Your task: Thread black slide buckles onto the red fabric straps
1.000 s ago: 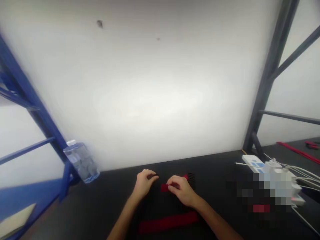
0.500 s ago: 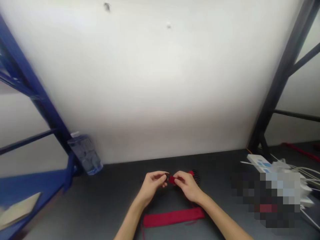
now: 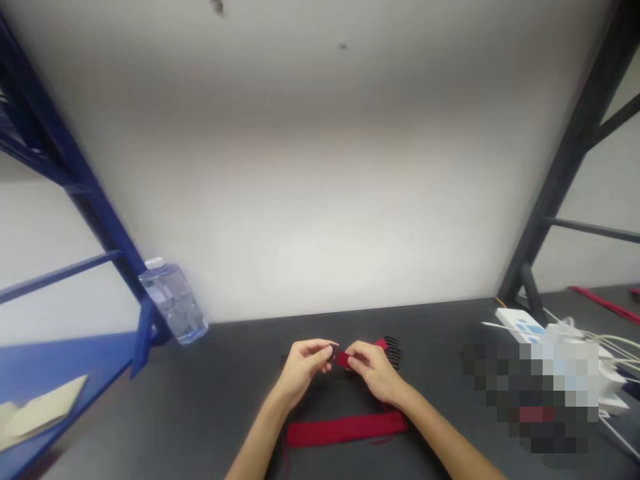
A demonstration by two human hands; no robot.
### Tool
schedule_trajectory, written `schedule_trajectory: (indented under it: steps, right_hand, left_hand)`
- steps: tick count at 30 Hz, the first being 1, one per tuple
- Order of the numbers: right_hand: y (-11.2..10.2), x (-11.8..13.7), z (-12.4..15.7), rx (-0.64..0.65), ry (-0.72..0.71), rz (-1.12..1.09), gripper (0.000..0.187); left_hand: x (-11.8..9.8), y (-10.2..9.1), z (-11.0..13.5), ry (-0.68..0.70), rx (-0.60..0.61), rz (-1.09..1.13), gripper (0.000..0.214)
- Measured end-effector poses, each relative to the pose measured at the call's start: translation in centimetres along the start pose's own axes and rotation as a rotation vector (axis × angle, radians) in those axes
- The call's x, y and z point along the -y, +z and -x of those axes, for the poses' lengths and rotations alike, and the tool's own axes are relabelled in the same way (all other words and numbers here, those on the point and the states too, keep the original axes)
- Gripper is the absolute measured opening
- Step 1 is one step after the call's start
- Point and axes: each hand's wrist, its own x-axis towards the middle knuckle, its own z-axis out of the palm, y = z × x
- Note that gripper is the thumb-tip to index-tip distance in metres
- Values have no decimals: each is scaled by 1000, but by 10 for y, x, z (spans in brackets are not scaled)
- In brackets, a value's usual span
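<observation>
Both my hands meet over the dark tabletop (image 3: 210,413). My right hand (image 3: 373,370) pinches the end of a short red strap (image 3: 344,359). My left hand (image 3: 303,365) pinches a small dark piece at that strap's tip; I cannot make out what it is. A small pile of black clips or rings (image 3: 393,351) lies just behind my right hand, with more red strap beside it. A longer flat red strap (image 3: 347,429) lies on the table between my forearms, nearer to me.
A clear water bottle (image 3: 173,303) leans against a blue rack post (image 3: 75,193) at the left. A white power strip (image 3: 520,327) with white cables sits at the right by a dark grey rack post (image 3: 565,173). A white wall stands behind.
My left hand came in from the table to meet the right, and both now pinch the short red strap. The view has tilted slightly; the hands hardly moved in the last half second.
</observation>
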Motion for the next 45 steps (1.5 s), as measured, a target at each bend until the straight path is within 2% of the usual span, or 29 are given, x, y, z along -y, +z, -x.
schedule_trajectory:
  steps: [12,17,22,29,32,35,37,41,45]
  right_hand:
    - [-1,6,0,42,25,-88,16]
    - [2,8,0,76,77,-345,10]
    - [5,7,0,36,98,-485,19]
    - [5,17,2,18,47,-392,17]
    - [3,15,0,-21,23,-395,10]
    - [-3,14,-3,-22,-11,-429,14]
    - [-7,15,-4,-36,-22,-437,17]
    - [-10,16,-5,-57,50,-366,20]
    - [-4,12,-3,-65,83,-302,14]
  left_hand:
    - [4,5,1,-5,48,-57,24]
    - [4,6,0,-5,92,-96,20]
    - [10,8,-3,25,78,-104,11]
    - [21,11,-6,52,-44,-107,14]
    - [25,11,-7,52,-28,-107,21]
    - [28,11,-8,54,-2,-99,25]
    - [29,11,-9,53,-36,-97,26]
    - [28,10,-10,41,-149,-106,28]
    - [27,11,-8,52,-102,-98,29]
